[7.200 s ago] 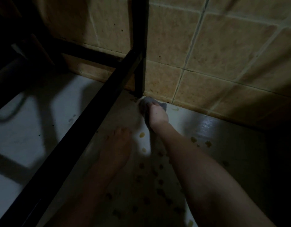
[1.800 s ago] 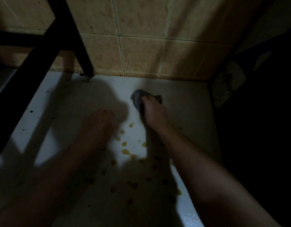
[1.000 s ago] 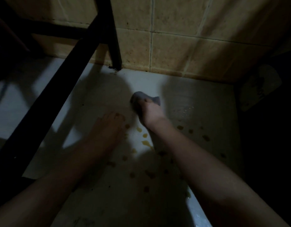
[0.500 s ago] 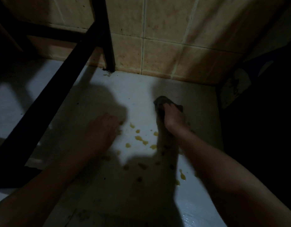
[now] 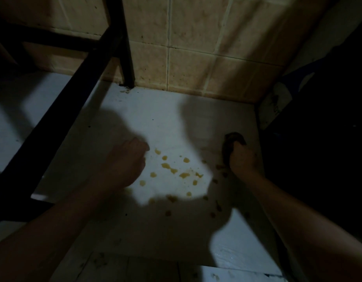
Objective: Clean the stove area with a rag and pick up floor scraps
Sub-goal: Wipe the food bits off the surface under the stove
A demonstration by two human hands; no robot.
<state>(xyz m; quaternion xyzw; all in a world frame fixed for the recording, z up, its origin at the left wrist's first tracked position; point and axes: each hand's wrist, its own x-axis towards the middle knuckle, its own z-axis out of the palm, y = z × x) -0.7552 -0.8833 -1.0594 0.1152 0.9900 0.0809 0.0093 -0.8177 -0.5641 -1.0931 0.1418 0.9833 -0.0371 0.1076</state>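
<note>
My right hand (image 5: 240, 159) grips a bunched dark rag (image 5: 234, 137) and presses it on the white floor (image 5: 159, 123) at the right, close to a dark object. Several small yellow scraps (image 5: 175, 169) lie scattered on the floor between my two hands, more of them in shadow nearer to me. My left hand (image 5: 127, 159) hovers low over the floor just left of the scraps, its fingers curled in and holding nothing that I can see. The light is dim and my arms cast wide shadows.
A black metal frame (image 5: 74, 92) runs diagonally at the left, its leg (image 5: 126, 58) standing at the tiled wall (image 5: 196, 58). A dark bulky object (image 5: 318, 119) borders the floor at the right. A floor tile joint (image 5: 176, 261) crosses near me.
My right hand has slid the rag to the right, away from the scraps and toward the dark object. The left hand stays beside the scraps.
</note>
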